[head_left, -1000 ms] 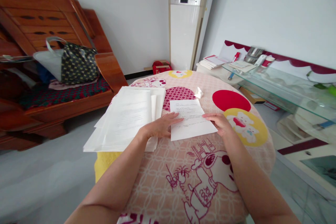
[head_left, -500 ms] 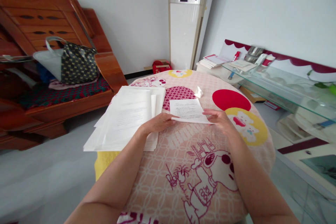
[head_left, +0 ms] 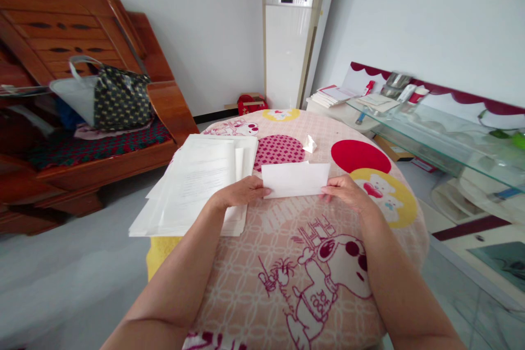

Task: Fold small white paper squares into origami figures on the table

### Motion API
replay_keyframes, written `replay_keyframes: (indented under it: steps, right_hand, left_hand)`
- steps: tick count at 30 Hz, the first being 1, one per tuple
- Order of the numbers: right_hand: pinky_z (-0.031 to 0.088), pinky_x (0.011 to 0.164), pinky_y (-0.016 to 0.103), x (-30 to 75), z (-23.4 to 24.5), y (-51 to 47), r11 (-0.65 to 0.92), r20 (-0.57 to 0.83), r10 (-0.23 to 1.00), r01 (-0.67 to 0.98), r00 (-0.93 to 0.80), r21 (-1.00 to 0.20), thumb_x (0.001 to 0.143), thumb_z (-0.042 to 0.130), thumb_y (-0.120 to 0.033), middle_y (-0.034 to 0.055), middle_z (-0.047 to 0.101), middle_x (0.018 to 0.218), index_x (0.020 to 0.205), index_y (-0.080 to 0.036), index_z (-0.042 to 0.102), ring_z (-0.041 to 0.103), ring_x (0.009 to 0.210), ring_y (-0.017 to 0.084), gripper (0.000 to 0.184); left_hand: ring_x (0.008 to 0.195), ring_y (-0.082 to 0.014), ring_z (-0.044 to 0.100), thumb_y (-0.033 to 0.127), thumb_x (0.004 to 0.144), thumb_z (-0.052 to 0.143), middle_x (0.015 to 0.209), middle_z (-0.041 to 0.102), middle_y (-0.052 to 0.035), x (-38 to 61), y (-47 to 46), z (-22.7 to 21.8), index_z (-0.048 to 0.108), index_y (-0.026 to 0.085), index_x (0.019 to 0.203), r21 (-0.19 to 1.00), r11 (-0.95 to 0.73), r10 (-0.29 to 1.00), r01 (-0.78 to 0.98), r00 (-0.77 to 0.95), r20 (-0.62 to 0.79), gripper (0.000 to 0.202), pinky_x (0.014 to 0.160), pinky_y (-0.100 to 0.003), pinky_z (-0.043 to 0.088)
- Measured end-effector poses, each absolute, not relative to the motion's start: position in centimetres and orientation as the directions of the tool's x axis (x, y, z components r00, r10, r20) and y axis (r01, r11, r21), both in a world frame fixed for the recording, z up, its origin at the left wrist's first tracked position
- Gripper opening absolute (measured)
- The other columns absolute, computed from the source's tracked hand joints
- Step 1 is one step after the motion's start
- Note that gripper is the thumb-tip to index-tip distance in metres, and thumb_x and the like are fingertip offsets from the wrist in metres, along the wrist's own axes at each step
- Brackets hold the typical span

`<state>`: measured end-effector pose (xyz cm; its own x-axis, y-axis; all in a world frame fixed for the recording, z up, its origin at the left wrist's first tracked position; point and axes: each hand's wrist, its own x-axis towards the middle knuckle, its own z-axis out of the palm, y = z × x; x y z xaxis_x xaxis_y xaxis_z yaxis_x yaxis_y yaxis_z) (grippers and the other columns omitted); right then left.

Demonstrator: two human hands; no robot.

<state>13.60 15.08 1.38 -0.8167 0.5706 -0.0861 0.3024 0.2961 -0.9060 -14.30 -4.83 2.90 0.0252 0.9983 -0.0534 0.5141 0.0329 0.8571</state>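
Note:
A sheet of paper (head_left: 296, 179), folded over with its blank white side toward me, is held just above the cloth-covered table (head_left: 246, 284). My left hand (head_left: 241, 191) is closed on its left end, thumb in front. At the right end my right hand (head_left: 344, 190) pinches the paper, some fingers tucked behind or under it. Left of the sheet lies a stack of printed papers (head_left: 197, 186), partly behind my left wrist. Beyond the sheet sits a small white folded paper piece (head_left: 310, 144).
A wooden bench (head_left: 82, 158) with a dark patterned bag (head_left: 121, 98) stands at the left. On the right is a glass-topped cabinet (head_left: 447, 136) holding papers and small containers. A tall white air conditioner (head_left: 289, 49) stands behind the table, near a red bag (head_left: 252, 104).
The printed face of the sheet was showing half a second ago. Its near part has been folded up over the print, so a blank white strip now faces me between both hands.

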Motion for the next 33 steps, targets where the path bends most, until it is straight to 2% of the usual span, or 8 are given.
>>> replay_keyframes:
  steps: [3, 8, 10, 13, 16, 20, 26, 33]
  right_hand:
    - [0.045, 0.048, 0.023, 13.2, 1.4, 14.5, 0.185, -0.148, 0.557, 0.296, -0.817, -0.937, 0.078, 0.068, -0.042, 0.0070, 0.072, 0.064, 0.070, -0.014, 0.068, 0.059, 0.047, 0.013, 0.029]
    - [0.030, 0.036, 0.020, 11.7, 0.6, 13.3, 0.151, -0.211, 0.703, 0.433, -0.679, -0.889, 0.078, 0.061, -0.038, 0.0015, 0.062, 0.049, 0.071, -0.016, 0.063, 0.047, 0.035, 0.010, 0.023]
    - [0.026, 0.036, 0.020, 11.0, 0.2, 13.0, 0.225, -0.167, 0.749, 0.484, -0.641, -0.846, 0.079, 0.058, -0.035, -0.0018, 0.056, 0.044, 0.068, -0.017, 0.063, 0.043, 0.033, 0.009, 0.022]
    - [0.031, 0.041, 0.021, 10.1, -0.4, 12.8, 0.328, -0.076, 0.787, 0.519, -0.612, -0.790, 0.077, 0.059, -0.031, -0.0014, 0.057, 0.049, 0.065, -0.016, 0.064, 0.051, 0.041, 0.011, 0.020]
    - [0.039, 0.050, 0.024, 9.5, -0.9, 12.8, 0.395, 0.024, 0.820, 0.536, -0.572, -0.746, 0.074, 0.061, -0.027, 0.0008, 0.066, 0.062, 0.096, -0.014, 0.076, 0.058, 0.055, 0.016, 0.030]
    - [0.045, 0.061, 0.027, 9.2, -1.0, 12.7, 0.495, 0.115, 0.806, 0.554, -0.581, -0.669, 0.075, 0.062, -0.024, 0.0007, 0.069, 0.066, 0.131, -0.017, 0.067, 0.061, 0.064, 0.019, 0.057]
    - [0.050, 0.075, 0.029, 8.8, -1.1, 12.7, 0.513, 0.098, 0.813, 0.627, -0.573, -0.586, 0.081, 0.062, -0.023, 0.0093, 0.079, 0.092, 0.113, -0.017, 0.078, 0.071, 0.084, 0.023, 0.037]
    - [0.050, 0.079, 0.030, 8.4, -1.4, 13.1, 0.544, 0.109, 0.806, 0.656, -0.581, -0.524, 0.083, 0.062, -0.024, 0.0076, 0.079, 0.093, 0.109, -0.018, 0.080, 0.073, 0.090, 0.025, 0.032]
  left_hand:
    - [0.058, -0.0128, 0.052, 0.050, 0.082, 0.064, 0.059, 0.058, -0.0008, -14.3, -4.7, 2.5, 0.060, 0.014, 0.062, 0.872, 0.213, 0.971, 0.440, 0.000, -0.237, 0.042, 0.056, -0.024, 0.044]
    - [0.067, -0.0173, 0.065, 0.040, 0.082, 0.065, 0.072, 0.067, -0.0045, -13.3, -3.9, 1.7, 0.059, 0.014, 0.080, 0.894, 0.419, 0.891, 0.156, -0.259, -0.372, 0.026, 0.063, -0.030, 0.057]
    - [0.070, -0.0185, 0.068, 0.032, 0.085, 0.063, 0.081, 0.070, -0.0063, -12.9, -3.5, 1.5, 0.062, 0.013, 0.097, 0.892, 0.410, 0.868, 0.191, -0.382, -0.317, 0.023, 0.062, -0.029, 0.057]
    - [0.072, -0.0196, 0.070, 0.023, 0.083, 0.065, 0.090, 0.072, -0.0062, -12.5, -3.0, 1.3, 0.056, 0.014, 0.126, 0.822, 0.442, 0.799, 0.359, -0.574, -0.179, 0.045, 0.065, -0.029, 0.057]
    - [0.082, -0.0214, 0.072, 0.018, 0.081, 0.068, 0.092, 0.074, -0.0063, -12.3, -2.8, 1.2, 0.043, 0.012, 0.145, 0.700, 0.493, 0.768, 0.517, -0.637, -0.071, 0.068, 0.080, -0.031, 0.056]
    - [0.089, -0.0221, 0.072, 0.020, 0.082, 0.069, 0.095, 0.074, -0.0081, -12.2, -2.9, 1.3, 0.038, 0.008, 0.149, 0.608, 0.522, 0.774, 0.598, -0.632, -0.043, 0.075, 0.089, -0.031, 0.053]
    - [0.097, -0.0229, 0.072, 0.017, 0.081, 0.069, 0.097, 0.075, -0.0082, -12.2, -2.7, 1.0, 0.037, 0.009, 0.149, 0.581, 0.509, 0.780, 0.635, -0.625, -0.001, 0.075, 0.092, -0.031, 0.052]
    - [0.102, -0.0250, 0.071, 0.019, 0.082, 0.070, 0.105, 0.075, -0.0119, -12.1, -2.5, 0.5, 0.032, 0.007, 0.151, 0.531, 0.546, 0.761, 0.648, -0.649, 0.008, 0.080, 0.094, -0.032, 0.051]
